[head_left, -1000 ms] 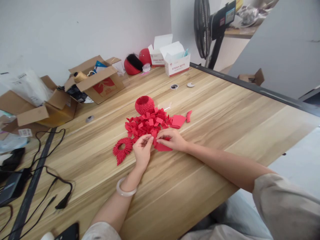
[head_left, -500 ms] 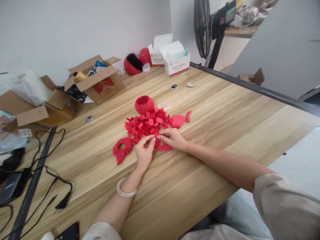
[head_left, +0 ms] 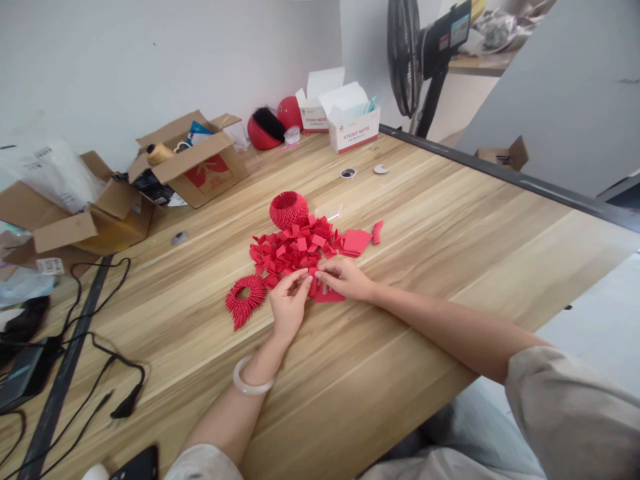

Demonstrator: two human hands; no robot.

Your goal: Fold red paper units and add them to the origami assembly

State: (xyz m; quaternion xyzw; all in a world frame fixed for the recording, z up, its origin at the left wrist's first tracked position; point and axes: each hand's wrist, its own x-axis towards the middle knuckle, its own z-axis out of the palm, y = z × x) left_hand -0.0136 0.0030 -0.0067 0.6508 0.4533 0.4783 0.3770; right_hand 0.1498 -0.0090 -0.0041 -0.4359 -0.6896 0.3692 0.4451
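Between the fingertips of my left hand (head_left: pixel 290 301) and my right hand (head_left: pixel 347 278) is a small red paper piece (head_left: pixel 313 273); both hands pinch it. Under and beside my right fingers lie flat red paper sheets (head_left: pixel 331 297). Just beyond my hands spreads a heap of small red paper pieces (head_left: pixel 295 245). A round red bowl-like paper form (head_left: pixel 289 210) stands behind the heap. Left of my left hand lies a red ring of folded paper with a pointed tail (head_left: pixel 243 300). More red sheets (head_left: pixel 357 242) and a short red strip (head_left: pixel 378 232) lie to the right.
Two open cardboard boxes (head_left: pixel 213 177) stand at the back left. White sticky-note boxes (head_left: pixel 355 131) and a red and black item (head_left: pixel 265 128) are near the wall. Black cables (head_left: pixel 117 360) and a phone (head_left: pixel 137 463) lie at the left. A fan (head_left: pixel 404 57) stands beyond the far edge.
The red paper piece between my fingertips has shifted and turned slightly, and it shows more of its face. Both hands stay in nearly the same place.
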